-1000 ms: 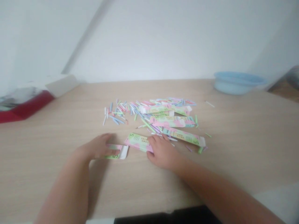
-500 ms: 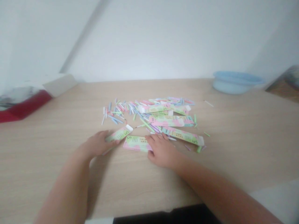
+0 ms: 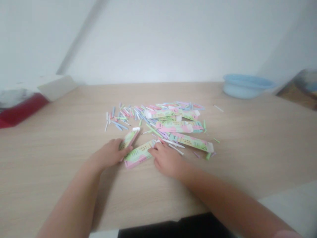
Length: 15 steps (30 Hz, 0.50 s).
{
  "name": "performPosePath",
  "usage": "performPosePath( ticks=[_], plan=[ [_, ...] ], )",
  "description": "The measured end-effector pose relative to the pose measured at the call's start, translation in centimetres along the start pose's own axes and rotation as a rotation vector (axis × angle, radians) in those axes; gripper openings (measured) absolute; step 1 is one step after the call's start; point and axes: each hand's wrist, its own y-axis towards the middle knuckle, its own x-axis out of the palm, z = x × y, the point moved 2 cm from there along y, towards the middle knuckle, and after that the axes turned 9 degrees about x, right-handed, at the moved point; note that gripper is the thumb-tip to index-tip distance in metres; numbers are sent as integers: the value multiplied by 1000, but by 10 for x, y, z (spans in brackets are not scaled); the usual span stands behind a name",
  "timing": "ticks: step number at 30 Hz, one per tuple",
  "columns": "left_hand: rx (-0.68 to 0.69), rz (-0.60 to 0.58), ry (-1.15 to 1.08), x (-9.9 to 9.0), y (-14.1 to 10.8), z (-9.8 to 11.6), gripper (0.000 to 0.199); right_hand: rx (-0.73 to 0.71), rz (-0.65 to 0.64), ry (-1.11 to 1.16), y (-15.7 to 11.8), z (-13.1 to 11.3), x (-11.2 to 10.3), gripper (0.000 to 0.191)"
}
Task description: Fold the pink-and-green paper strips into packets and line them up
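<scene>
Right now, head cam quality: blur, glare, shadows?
Head view: soft overall, so the sticks smear and the print on the paper strips is barely legible; the wall looks washed out; the left forearm casts a soft shadow on the table; no hard glare.

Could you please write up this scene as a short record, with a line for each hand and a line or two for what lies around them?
Left hand: holds the lower end of a pastel packet printed with a 5, tilted
Right hand: rests on a second pastel packet, beside loose white sticks
Nearby: more packets, heap of small coloured sticks
Rest: wooden table, blue basin, red container
</scene>
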Motion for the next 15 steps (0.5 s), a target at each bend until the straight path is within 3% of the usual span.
performPosePath(
  ticks=[6, 15],
  plan=[
    [128, 20, -39, 2, 0, 10, 76, -125, 18, 88, -3, -4, 2, 42],
    [-65, 98, 120, 5, 6, -7, 82, -145, 23, 119, -4, -2, 7, 47]
  ],
)
